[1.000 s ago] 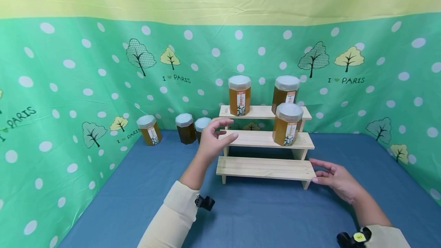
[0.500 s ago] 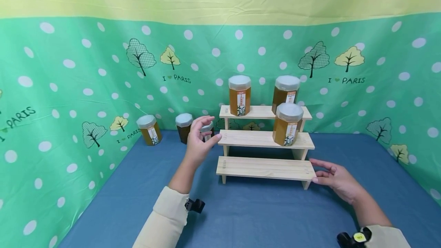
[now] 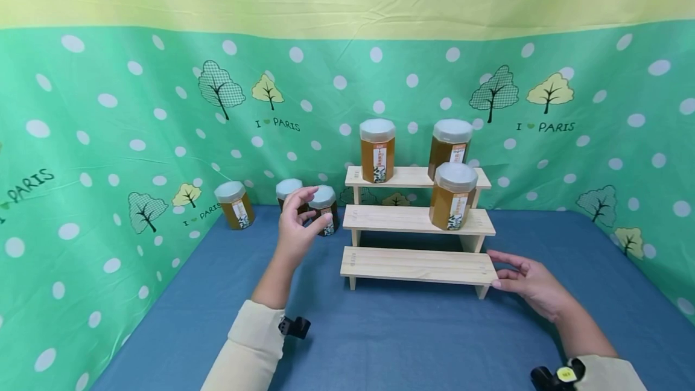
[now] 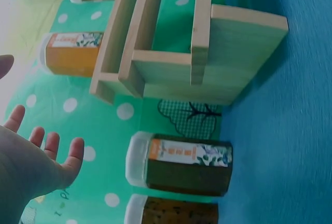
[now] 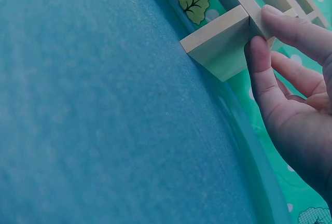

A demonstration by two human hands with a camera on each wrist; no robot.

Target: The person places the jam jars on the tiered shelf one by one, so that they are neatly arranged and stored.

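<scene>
My left hand [image 3: 295, 234] hovers over the table with thumb and fingers apart, holding nothing. In the head view it overlaps a dark honey jar [image 3: 287, 186] and stands just left of and in front of another dark honey jar [image 3: 328, 222]. The left wrist view shows a labelled dark jar [image 4: 192, 164] apart from the fingertips. My right hand [image 3: 534, 288] pinches the right end of the lowest step of a three-tier wooden stand [image 3: 418, 264], thumb at the front and index finger behind. An amber jar [image 3: 449, 204] sits on the middle step.
On the top step stand an amber jar [image 3: 378, 158] at left and a darker jar [image 3: 445, 149] at right. Another amber jar [image 3: 236, 210] is at the far left of the blue tablecloth [image 3: 412, 343]. A green polka-dot cloth [image 3: 412, 59] hangs behind.
My left hand has moved left, away from the stand toward the dark jars, uncovering the one nearest the stand. The right hand has stayed at the lowest step's end.
</scene>
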